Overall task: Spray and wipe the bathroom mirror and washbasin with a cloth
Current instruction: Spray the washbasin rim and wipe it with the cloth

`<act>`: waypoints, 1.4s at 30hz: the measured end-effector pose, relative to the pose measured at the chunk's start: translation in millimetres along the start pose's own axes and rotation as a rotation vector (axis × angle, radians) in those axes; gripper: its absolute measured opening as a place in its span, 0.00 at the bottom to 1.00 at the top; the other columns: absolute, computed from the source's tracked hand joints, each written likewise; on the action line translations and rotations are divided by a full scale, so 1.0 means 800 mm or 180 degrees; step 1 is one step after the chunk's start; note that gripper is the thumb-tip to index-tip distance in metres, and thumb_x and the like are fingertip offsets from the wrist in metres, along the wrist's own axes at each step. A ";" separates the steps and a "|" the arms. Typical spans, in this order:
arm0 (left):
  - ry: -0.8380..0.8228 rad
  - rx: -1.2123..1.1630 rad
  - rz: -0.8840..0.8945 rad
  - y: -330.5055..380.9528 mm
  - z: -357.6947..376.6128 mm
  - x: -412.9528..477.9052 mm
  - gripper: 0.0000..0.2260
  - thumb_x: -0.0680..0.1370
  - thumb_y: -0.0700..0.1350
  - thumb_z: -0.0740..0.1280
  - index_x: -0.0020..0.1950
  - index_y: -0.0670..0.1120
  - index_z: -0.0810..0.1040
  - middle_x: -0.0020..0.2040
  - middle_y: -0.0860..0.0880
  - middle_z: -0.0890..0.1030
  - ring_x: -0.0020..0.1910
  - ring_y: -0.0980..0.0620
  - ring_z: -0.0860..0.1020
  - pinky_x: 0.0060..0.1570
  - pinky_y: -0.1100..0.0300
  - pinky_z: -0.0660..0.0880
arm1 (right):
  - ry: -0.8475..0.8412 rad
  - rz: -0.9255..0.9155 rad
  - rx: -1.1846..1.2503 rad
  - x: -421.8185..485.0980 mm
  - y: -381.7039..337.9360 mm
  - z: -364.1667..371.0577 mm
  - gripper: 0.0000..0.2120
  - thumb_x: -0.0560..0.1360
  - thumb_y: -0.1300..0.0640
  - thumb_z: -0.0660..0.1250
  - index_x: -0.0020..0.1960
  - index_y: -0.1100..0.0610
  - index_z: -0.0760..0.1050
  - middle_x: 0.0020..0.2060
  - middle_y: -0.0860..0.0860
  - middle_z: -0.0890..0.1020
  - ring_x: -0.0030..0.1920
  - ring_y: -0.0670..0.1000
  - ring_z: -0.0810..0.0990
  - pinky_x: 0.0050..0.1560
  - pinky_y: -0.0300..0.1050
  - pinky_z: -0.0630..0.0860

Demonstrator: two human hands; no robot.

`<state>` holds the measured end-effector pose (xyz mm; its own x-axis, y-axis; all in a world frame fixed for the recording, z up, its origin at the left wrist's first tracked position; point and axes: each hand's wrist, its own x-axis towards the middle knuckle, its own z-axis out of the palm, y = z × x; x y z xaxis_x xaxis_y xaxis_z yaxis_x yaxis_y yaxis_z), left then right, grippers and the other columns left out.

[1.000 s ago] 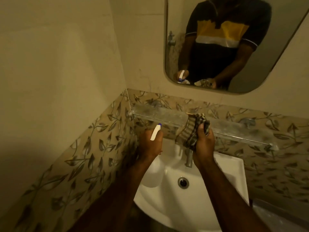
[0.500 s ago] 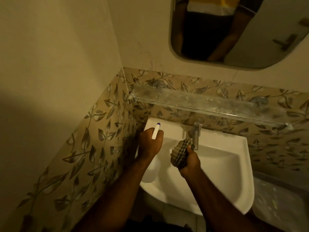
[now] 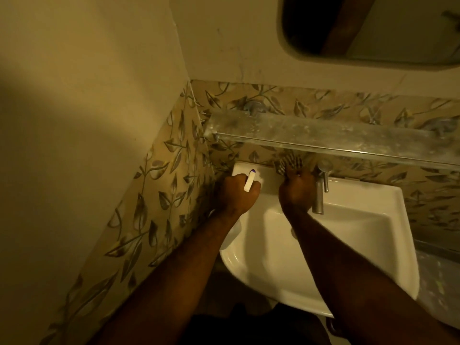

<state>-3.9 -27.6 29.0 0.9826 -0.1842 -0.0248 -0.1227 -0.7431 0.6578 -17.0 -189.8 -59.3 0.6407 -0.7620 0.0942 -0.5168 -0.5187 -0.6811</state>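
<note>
Two hands over washbasin (image 3: 368, 235) | left hand (image 3: 237, 194): fist around spray bottle (image 3: 249, 181), rear left rim | right hand (image 3: 297, 191): clenched on checked cloth (image 3: 290, 163), rear ledge beside tap (image 3: 319, 192)

Not much of us to see here tbh: just two bare forearms coming in from the bottom edge, the left forearm (image 3: 174, 270) and the right forearm (image 3: 348, 265), ending in the bare left hand (image 3: 237, 192) and bare right hand (image 3: 297, 189). Between the arms, right at the bottom, we've got a patch of dark clothing (image 3: 249, 327), too shadowed to tell the garment. The round-cornered wall mirror (image 3: 373, 59) shows our dark-clothed torso reflection (image 3: 306, 23) and a strip of bare arm (image 3: 341, 33).
</note>
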 end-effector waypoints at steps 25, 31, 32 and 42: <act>0.0257 0.0063 -0.0381 -0.053 -0.001 0.026 0.13 0.78 0.49 0.67 0.43 0.39 0.83 0.37 0.44 0.82 0.34 0.49 0.77 0.39 0.63 0.70 | -0.1189 -0.0023 -0.0376 0.024 -0.022 0.104 0.13 0.80 0.54 0.64 0.63 0.52 0.79 0.55 0.60 0.83 0.54 0.65 0.82 0.55 0.57 0.82; 0.0281 0.0128 -0.0435 -0.067 -0.010 0.021 0.13 0.78 0.47 0.66 0.41 0.40 0.83 0.34 0.46 0.80 0.33 0.50 0.77 0.36 0.62 0.70 | -0.1516 -0.0251 -0.0048 0.010 -0.064 0.134 0.14 0.79 0.50 0.63 0.61 0.50 0.81 0.56 0.60 0.83 0.55 0.65 0.82 0.57 0.56 0.81; 0.0246 0.0124 -0.0500 -0.070 -0.011 0.020 0.13 0.78 0.47 0.67 0.41 0.40 0.82 0.33 0.48 0.78 0.32 0.52 0.75 0.35 0.63 0.69 | -0.1523 -0.0283 -0.0070 0.008 -0.069 0.138 0.13 0.80 0.51 0.64 0.62 0.51 0.81 0.58 0.60 0.83 0.57 0.65 0.81 0.58 0.55 0.79; 0.0267 0.0208 -0.1047 -0.110 -0.019 -0.031 0.11 0.77 0.48 0.67 0.39 0.43 0.80 0.33 0.49 0.76 0.33 0.51 0.75 0.37 0.60 0.71 | -0.1710 -0.0558 -0.0376 -0.008 -0.080 0.134 0.15 0.81 0.49 0.63 0.65 0.50 0.80 0.62 0.60 0.80 0.61 0.67 0.78 0.63 0.57 0.77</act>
<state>-15.3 52.3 -17.0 0.9787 0.1238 -0.1638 0.1966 -0.7941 0.5751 72.7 -109.9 -94.4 0.9050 -0.3730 -0.2045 -0.4169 -0.6828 -0.5999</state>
